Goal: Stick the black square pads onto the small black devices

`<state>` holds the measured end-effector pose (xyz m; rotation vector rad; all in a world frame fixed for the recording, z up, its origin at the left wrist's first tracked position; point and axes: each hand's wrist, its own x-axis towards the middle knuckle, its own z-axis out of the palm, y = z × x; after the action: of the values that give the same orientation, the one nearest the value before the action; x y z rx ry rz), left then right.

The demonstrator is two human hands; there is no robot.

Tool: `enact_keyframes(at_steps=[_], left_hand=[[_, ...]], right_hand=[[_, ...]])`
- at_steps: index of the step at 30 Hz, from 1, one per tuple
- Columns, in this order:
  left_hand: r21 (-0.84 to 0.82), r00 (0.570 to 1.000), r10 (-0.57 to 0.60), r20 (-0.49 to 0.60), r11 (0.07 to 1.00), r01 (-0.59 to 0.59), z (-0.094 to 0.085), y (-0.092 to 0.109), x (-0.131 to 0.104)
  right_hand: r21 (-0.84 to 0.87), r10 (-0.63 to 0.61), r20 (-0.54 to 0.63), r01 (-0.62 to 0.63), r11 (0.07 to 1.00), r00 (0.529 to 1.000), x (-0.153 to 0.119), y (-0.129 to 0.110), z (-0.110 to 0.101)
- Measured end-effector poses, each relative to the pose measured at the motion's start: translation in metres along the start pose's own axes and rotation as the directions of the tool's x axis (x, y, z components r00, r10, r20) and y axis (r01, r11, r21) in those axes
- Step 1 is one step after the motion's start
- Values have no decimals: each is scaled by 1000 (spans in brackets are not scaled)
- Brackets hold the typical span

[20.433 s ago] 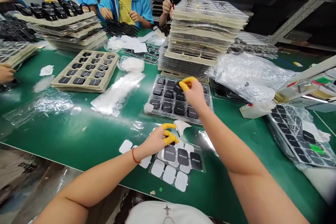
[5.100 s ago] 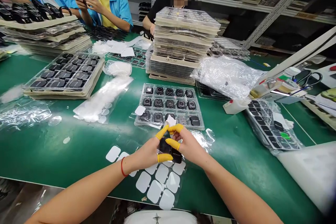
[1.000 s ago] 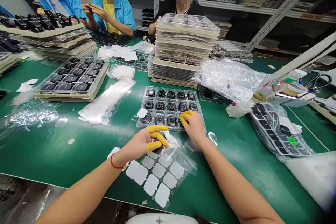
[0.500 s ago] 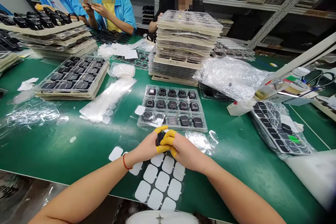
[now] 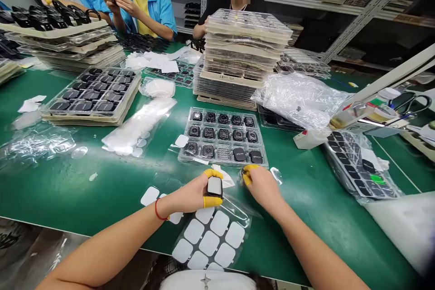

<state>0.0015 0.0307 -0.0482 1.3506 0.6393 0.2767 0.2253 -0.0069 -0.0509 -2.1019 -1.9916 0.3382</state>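
Yellow finger cots cover fingertips on both hands. My left hand [image 5: 195, 192] grips a square black watch body [image 5: 215, 187] by its edges, its pale screen turned up. To the right, my right hand [image 5: 260, 183] is closed in a pinch near the tray's front edge; what lies between its fingertips I cannot make out. Beyond the hands stands a clear tray [image 5: 223, 166] of watch bodies, with one front-row pocket bare. Below my left hand lies a clear sheet of white rounded-square stickers [image 5: 209, 243]. A white paper piece [image 5: 224, 176] and clear film rest between the hands.
A tall stack of trays [image 5: 241, 63] stands at the back. Watch-filled trays [image 5: 91, 95] and a plastic sleeve of white stickers [image 5: 136, 127] are left. Bubble wrap [image 5: 299, 99], a holder with scissors [image 5: 413, 104] and a wrapped tray [image 5: 360, 167] are right. Co-workers sit opposite.
My right hand has let go of the watch body and moved right. My left hand keeps the watch body, now showing its screen. Film and paper in front of the tray have shifted.
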Motion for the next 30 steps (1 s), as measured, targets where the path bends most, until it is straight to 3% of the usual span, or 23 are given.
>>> enact_keyframes(at_steps=[2, 4, 7, 9, 11, 12, 16, 20, 24, 26, 30], left_hand=[[11, 1000, 1, 30, 1000, -2, 1, 2, -1], [-1, 999, 36, 36, 999, -36, 2, 5, -1], [-60, 994, 56, 99, 997, -50, 2, 6, 1], [-46, 997, 43, 71, 998, -40, 1, 5, 3], [15, 999, 44, -26, 999, -44, 1, 3, 5], [58, 995, 66, -74, 996, -62, 1, 2, 6], [275, 972, 203, -119, 947, -164, 4, 2, 9], [241, 966, 196, -169, 959, -152, 6, 2, 9], [341, 967, 218, -130, 926, -162, 4, 0, 8], [380, 965, 224, -135, 911, -158, 4, -1, 9], [250, 951, 198, -238, 958, -137, 4, -1, 10]], right_hand=[[-111, -73, -55, 66, 992, 996, 2, -2, 12], [-42, -204, -83, 201, 979, 975, 5, -13, 25], [84, -323, 36, 319, 944, 946, 12, -26, 34], [134, -269, 66, 259, 957, 961, 14, -29, 26], [225, -223, -10, 219, 949, 975, 11, -31, 11], [270, -255, -59, 262, 927, 965, 8, -34, 3], [280, -513, -198, 549, 787, 836, -4, -50, -6], [240, -450, -317, 530, 813, 835, -6, -55, 11], [176, -499, -276, 553, 814, 822, -5, -55, 20], [141, -474, -309, 533, 834, 824, -4, -54, 19], [159, -379, -362, 457, 875, 852, -3, -52, 16]])
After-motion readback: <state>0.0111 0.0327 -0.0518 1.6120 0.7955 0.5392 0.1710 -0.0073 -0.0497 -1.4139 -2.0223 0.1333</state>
